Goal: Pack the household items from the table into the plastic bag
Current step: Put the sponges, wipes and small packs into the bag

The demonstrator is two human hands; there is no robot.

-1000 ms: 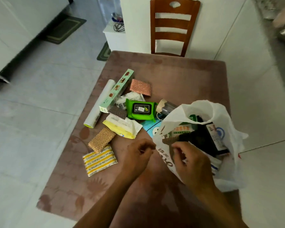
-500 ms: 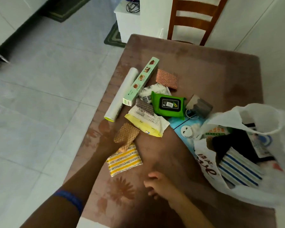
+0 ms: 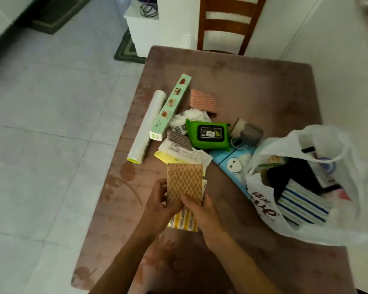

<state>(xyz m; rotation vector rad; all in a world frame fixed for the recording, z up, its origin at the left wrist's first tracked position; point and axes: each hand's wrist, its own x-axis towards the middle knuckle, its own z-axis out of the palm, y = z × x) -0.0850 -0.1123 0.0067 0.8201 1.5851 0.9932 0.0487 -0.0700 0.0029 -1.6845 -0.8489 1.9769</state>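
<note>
Here, listed by size.

Table point(image 3: 253, 85): brown patterned cloth, fills the middle of the scene; wooden chair point(image 3: 227, 24) at far edge.

Plastic bag point(image 3: 306, 234): white, printed lettering, at right of table, mouth open and slumped. Inside, visible: blue-striped sponges point(image 3: 302, 206) at near side, dark item above them, green-printed packet at far left of the opening.

Clear film roll point(image 3: 147, 126): left edge of table, lying lengthwise near to far, yellow core end nearest.

Long green box point(image 3: 172, 105): just right of the roll, touching it, food pictures on top.

Light blue smiley pack point(image 3: 234, 164): flat, partly under the bag's left side.

Green wipes pack point(image 3: 208, 134): centre of the pile, black lid label up.

Yellow and white packet point(image 3: 179, 154): near side of the pile, dark mesh scourer point(image 3: 179, 141) resting on it.

Pink mesh sponge point(image 3: 203, 100): far side of the pile, right of the green box.

Grey roll point(image 3: 246, 131): right of the wipes, close to the bag.

Tan woven sponge point(image 3: 184, 182): held upright above the table, near centre, left of the bag and apart from it.

Yellow-striped sponge point(image 3: 184, 220): behind and below the tan one, in the same clasp.

Left hand point(image 3: 159, 204): fingers closed round the left edge of the two sponges.

Right hand point(image 3: 200, 211): closed on their lower right corner.
</note>
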